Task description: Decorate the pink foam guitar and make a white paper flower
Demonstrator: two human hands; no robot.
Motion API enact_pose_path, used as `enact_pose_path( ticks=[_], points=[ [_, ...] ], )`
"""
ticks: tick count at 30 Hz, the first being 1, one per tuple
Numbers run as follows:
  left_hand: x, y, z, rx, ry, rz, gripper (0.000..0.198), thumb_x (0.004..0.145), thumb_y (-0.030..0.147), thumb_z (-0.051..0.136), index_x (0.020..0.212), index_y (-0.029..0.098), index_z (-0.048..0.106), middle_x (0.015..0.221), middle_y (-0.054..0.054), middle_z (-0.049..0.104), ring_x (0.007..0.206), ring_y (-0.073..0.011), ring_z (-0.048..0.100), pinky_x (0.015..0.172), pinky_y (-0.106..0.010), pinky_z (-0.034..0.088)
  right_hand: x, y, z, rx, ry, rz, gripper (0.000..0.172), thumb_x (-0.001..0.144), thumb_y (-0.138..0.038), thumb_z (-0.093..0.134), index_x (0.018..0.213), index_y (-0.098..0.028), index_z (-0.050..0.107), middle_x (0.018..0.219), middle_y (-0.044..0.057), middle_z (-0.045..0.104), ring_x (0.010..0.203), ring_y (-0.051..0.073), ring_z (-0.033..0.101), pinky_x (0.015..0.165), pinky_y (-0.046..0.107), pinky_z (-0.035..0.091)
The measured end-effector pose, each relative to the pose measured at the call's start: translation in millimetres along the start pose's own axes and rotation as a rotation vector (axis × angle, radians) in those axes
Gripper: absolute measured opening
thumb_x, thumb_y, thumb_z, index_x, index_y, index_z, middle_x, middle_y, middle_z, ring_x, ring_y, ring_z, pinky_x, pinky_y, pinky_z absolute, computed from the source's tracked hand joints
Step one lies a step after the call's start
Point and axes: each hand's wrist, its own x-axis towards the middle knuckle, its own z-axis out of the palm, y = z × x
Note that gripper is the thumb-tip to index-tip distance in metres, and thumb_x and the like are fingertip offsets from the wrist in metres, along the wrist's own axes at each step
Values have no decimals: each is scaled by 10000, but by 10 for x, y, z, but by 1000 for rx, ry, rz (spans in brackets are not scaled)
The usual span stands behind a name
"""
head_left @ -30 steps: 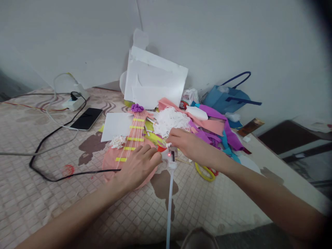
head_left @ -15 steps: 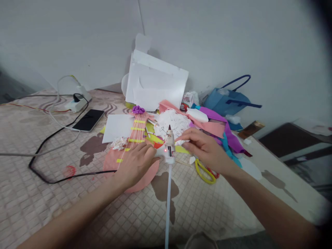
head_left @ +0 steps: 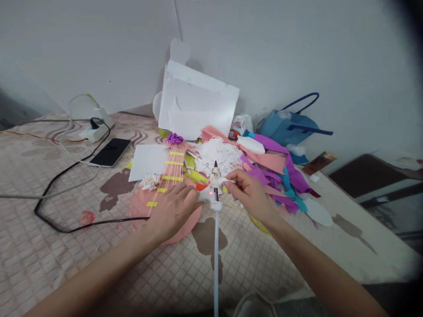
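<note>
My left hand (head_left: 175,207) is wrapped round the handle of a white hot glue gun (head_left: 216,193), whose red light is on. The dark nozzle points away from me, and a long glue stick (head_left: 216,259) runs out of its back toward me. Close against the gun's right side, my right hand (head_left: 247,191) pinches a small white piece (head_left: 224,180), perhaps paper or foam. Beneath my left hand lies a pink guitar-shaped craft (head_left: 185,224) with white strings, yellow strips and a purple flower (head_left: 175,138) at its top. A crumpled white bunch (head_left: 151,181) rests on its body.
White shredded strands (head_left: 220,154) and coloured felt pieces (head_left: 267,176) lie beyond my hands. White boards (head_left: 198,101) lean against the wall. A blue bag (head_left: 284,127) stands at right. On the left are a phone (head_left: 110,152), a power strip (head_left: 95,130) and a black cable (head_left: 49,185). Yellow-handled scissors (head_left: 259,224) are partly hidden.
My right hand has moved slightly left and down, its fingers closing on the small white piece beside the glue gun. It now covers most of the scissors. The left hand keeps its hold.
</note>
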Motion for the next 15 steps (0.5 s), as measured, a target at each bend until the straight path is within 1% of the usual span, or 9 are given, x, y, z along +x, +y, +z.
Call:
enact_pose_path(
  ticks=[3, 6, 8, 10, 11, 13, 15],
  points=[
    [-12, 2, 11, 28, -18, 28, 162, 897, 275, 487, 773, 176, 454, 756, -31, 575, 730, -188, 502, 614, -297, 378, -27, -6, 6, -122, -32, -44, 130, 878, -304, 485, 867, -195, 555, 680, -27, 505, 584, 99, 428, 525, 227, 317],
    [-19, 6, 23, 53, -56, 46, 148, 879, 249, 517, 774, 176, 444, 733, -18, 557, 710, -189, 485, 604, -298, 362, -44, -29, 8, -214, -96, -81, 105, 880, -255, 484, 880, -200, 573, 738, -15, 558, 643, 112, 475, 566, 231, 333],
    [-17, 12, 25, 63, -85, 52, 153, 879, 244, 516, 765, 178, 439, 724, -16, 545, 698, -189, 474, 589, -296, 349, -42, -57, -9, -222, -164, -95, 109, 883, -240, 481, 885, -204, 584, 760, -11, 576, 671, 118, 495, 589, 233, 349],
    [-9, 19, 22, 59, -98, 48, 159, 888, 241, 498, 755, 181, 436, 722, -17, 538, 696, -187, 467, 586, -295, 345, -22, -86, -50, -173, -233, -94, 123, 890, -254, 476, 897, -209, 590, 770, -9, 585, 688, 121, 512, 606, 235, 371],
    [-3, 22, 20, 53, -97, 44, 163, 894, 242, 487, 752, 182, 434, 721, -17, 536, 697, -185, 465, 588, -295, 345, -6, -97, -78, -138, -246, -96, 127, 889, -266, 481, 900, -208, 594, 784, -4, 589, 711, 125, 523, 629, 241, 389],
    [9, 28, 18, 43, -83, 38, 173, 904, 247, 468, 747, 184, 432, 711, -15, 532, 693, -180, 463, 590, -292, 345, 37, -103, -138, -75, -208, -97, 134, 878, -288, 501, 890, -200, 601, 830, 14, 591, 773, 135, 542, 690, 260, 418],
    [16, 33, 22, 43, -74, 38, 183, 910, 264, 457, 747, 186, 428, 701, -13, 529, 691, -178, 466, 586, -290, 343, 88, -85, -182, -31, -132, -66, 144, 853, -310, 533, 875, -189, 608, 838, 25, 585, 777, 139, 548, 696, 271, 434]
  ],
)
